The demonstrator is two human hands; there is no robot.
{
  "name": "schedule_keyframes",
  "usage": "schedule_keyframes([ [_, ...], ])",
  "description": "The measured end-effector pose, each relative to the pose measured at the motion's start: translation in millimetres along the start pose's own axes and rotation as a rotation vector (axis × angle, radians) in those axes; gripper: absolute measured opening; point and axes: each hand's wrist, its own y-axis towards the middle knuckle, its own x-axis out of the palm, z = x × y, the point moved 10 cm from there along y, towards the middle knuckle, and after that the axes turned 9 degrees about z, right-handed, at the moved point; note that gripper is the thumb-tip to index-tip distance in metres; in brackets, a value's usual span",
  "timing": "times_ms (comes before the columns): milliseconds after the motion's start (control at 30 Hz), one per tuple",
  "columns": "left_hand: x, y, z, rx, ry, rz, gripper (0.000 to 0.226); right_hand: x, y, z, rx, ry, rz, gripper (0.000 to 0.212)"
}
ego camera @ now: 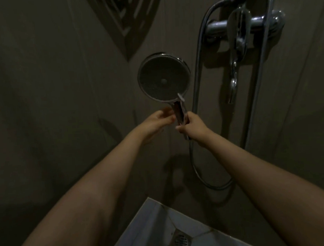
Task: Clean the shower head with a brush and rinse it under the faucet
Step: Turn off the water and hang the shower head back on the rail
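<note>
Shower head point(163, 76) held up by its handle, no brush visible.
Right hand point(194, 124) wrapped round handle, left hand point(157, 121) loose-fingered alongside; could slip, yanked by hose point(197, 95).

The shower head point(164, 77) has a glossy chromed metal rim around a dull, matt grey face, and its handle looks like polished metal too. At two o'clock from it, the faucet point(243, 24) and the hose point(197, 95) shine like smooth chrome. The wall point(54, 90) looks matt, while the white floor tiles point(157, 216) at six o'clock look glazed around a metal drain grate point(181, 240).
</note>
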Motion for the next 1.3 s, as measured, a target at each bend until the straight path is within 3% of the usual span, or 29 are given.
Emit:
schedule_keyframes([
  [133, -1, 12, 19, 0.084, -0.047, 0.133, 0.041, 24, -4, 2, 0.047, 0.037, -0.136, 0.027],
  [300, -2, 20, 22, 0.127, -0.094, 0.251, 0.027, 19, 4, -2, 0.036, 0.004, -0.064, 0.019],
  [467, -1, 22, 25, 0.106, -0.154, 0.275, 0.029, 19, 9, -5, 0.019, -0.020, -0.114, 0.036],
  [567, -6, 23, 24, 0.097, -0.182, 0.356, 0.020, 18, 16, -8, -0.012, -0.096, -0.151, 0.041],
  [733, -15, 34, 48, 0.079, -0.200, 0.438, 0.029, 6, 32, -22, -0.040, -0.186, -0.130, 0.036],
  [933, -26, 54, 130, -0.008, -0.239, 0.425, 0.014, -20, 57, -99, 0.001, -0.162, -0.148, 0.034],
  [1100, -31, 64, 226, -0.021, -0.235, 0.426, 0.022, -51, 78, -187, -0.029, -0.207, -0.216, 0.012],
  [1300, -21, 67, 329, -0.094, -0.238, 0.410, 0.019, -106, 88, -280, -0.005, -0.222, -0.252, 0.011],
])
